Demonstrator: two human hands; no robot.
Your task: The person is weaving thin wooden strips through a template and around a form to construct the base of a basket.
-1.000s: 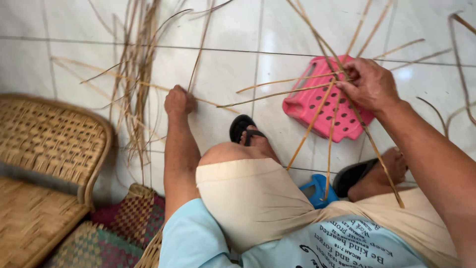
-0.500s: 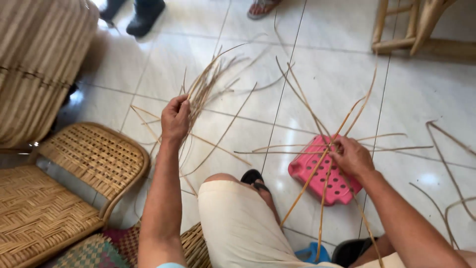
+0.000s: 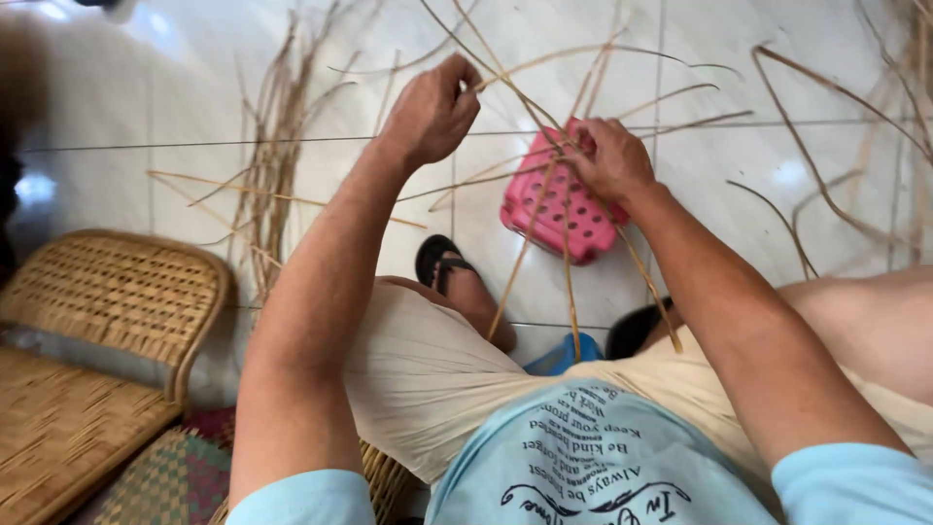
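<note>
Strips [image 3: 544, 185], thin and tan, cross over the pink stool [image 3: 559, 209] on the tiled floor [image 3: 680, 253]; that is where I see both hands working. Right hand [image 3: 607, 160] rests on the stool's top edge, fingers curled shut on a bunch of strips where they cross. Several strips fan down from that grip toward my lap, others run up and away toward the far edge of the floor. Left hand [image 3: 432, 112] is raised just left of the stool, apart from it, fingers closed in a fist on one long strip that arcs up and right over the stool.

Stool is perforated, lying tilted between my feet and the hands. Black sandal [image 3: 442, 264] sits on my left foot, just near the stool's left corner; a second dark sandal [image 3: 637, 331] shows below the stool on the right. A blue object [image 3: 559, 355] peeks out between my knees; I cannot tell what it is.

Loose bundle [image 3: 277, 165] of more strips lies on the floor well left of the hands. Woven chair [image 3: 107, 331] stands at the left edge, a patterned mat [image 3: 175, 476] beside it at the lower left corner.
</note>
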